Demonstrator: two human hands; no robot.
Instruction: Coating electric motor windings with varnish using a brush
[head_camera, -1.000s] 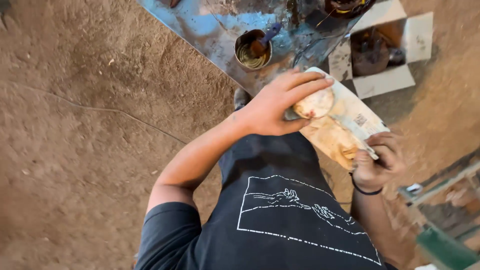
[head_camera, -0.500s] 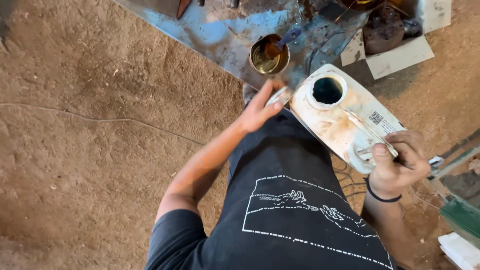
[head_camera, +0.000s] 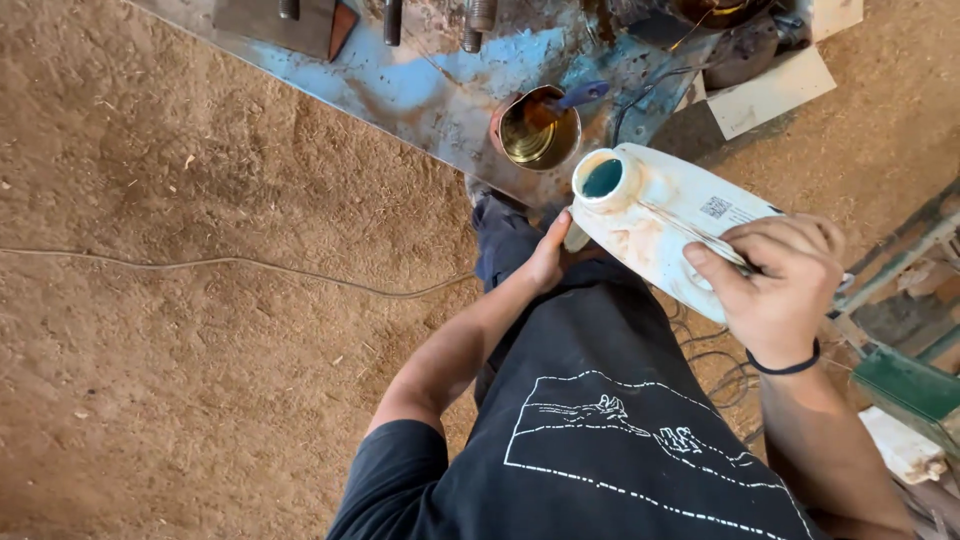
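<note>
My right hand (head_camera: 775, 285), with a black band at the wrist, grips the handle of a dirty white plastic jug (head_camera: 665, 205). The jug is tilted and its mouth (head_camera: 603, 178) is uncapped, with dark teal liquid showing inside. My left hand (head_camera: 550, 258) sits under the jug's neck, fingers curled around a small pale cap (head_camera: 576, 237). Just beyond the mouth stands an open metal can (head_camera: 535, 135) with a yellowish inside and a blue-handled brush (head_camera: 578, 96) in it.
The can rests on a worn blue-painted metal plate (head_camera: 420, 85) with bolts (head_camera: 392, 18) at its far edge. A thin cable (head_camera: 200, 264) crosses the sawdust floor. A white sheet (head_camera: 765, 92) lies at the upper right and a green metal frame (head_camera: 905, 385) at the right.
My left hand came off the jug's mouth, leaving it uncapped, and dropped beneath the neck. The jug has swung closer and turned its mouth toward the can.
</note>
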